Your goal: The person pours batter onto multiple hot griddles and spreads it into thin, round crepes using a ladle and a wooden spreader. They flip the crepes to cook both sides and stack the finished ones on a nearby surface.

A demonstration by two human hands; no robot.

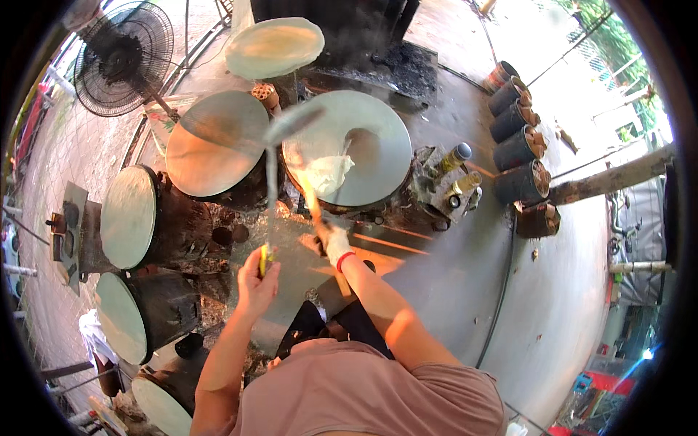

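Note:
My left hand [259, 280], bare, is closed on the yellow handle of a long-handled metal ladle [271, 185], its blurred bowl raised over the gap between two large round pans. My right hand [335, 245], in a white work glove with a red cuff, grips a wooden stick [312, 204]. The stick's far end reaches a crumpled whitish sheet, perhaps of thin dough or batter [327, 175], on the large round pan [381, 163] in front of me. A brownish round patch lies on that pan beside the sheet. The neighbouring round pan [218, 147] at the left has a smooth pale surface.
More round-topped stoves [128, 218] curve down the left side. A pale disc [275, 48] stands beyond the pans, near a black sooty box [332, 27]. A pedestal fan [122, 60] is at the upper left. Bottles [455, 157] stand right of the pan; several buckets [521, 182] line the floor farther right.

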